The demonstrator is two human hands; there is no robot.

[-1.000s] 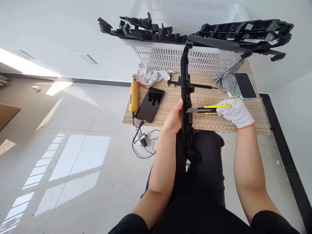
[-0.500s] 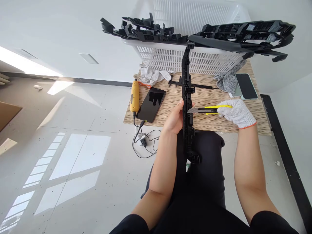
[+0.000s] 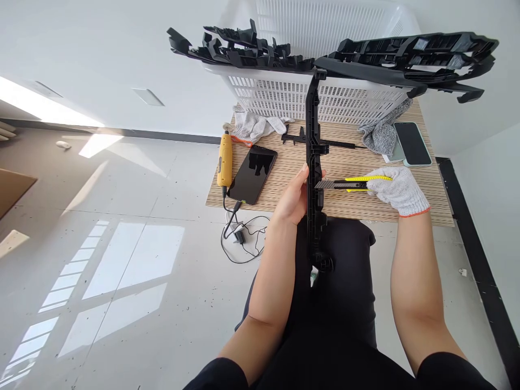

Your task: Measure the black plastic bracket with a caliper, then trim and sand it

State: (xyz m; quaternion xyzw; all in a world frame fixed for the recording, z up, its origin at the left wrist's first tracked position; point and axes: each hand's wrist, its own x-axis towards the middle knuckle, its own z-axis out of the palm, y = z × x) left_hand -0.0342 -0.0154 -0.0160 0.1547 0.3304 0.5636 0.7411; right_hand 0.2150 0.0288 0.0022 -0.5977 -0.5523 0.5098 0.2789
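My bare left hand (image 3: 294, 198) is wrapped round a long black plastic trim part (image 3: 314, 146), which stands lengthwise in front of me, its near end over my lap. In my right hand (image 3: 399, 189), covered by a white knit glove with an orange cuff, is a yellow and black utility knife (image 3: 357, 184). Its blade is out and points left, with the tip over the part beside my left fingers. Whether the edge touches the plastic I cannot tell. Part of my left fingers is hidden behind the trim part.
A white plastic basket (image 3: 268, 95) stands at the table's back, with several black plastic parts (image 3: 244, 54) across its rim. On the wooden table (image 3: 345, 208) lie a yellow power tool (image 3: 225, 162), a dark tablet (image 3: 252, 176), a caliper (image 3: 341, 143), gloves (image 3: 255, 127) and a phone (image 3: 413, 143). Cables (image 3: 244, 238) hang at the front left.
The trim part and both hands appear slightly further right. The knife has shifted a little to the right, its blade still over the part. Both grips are unchanged.
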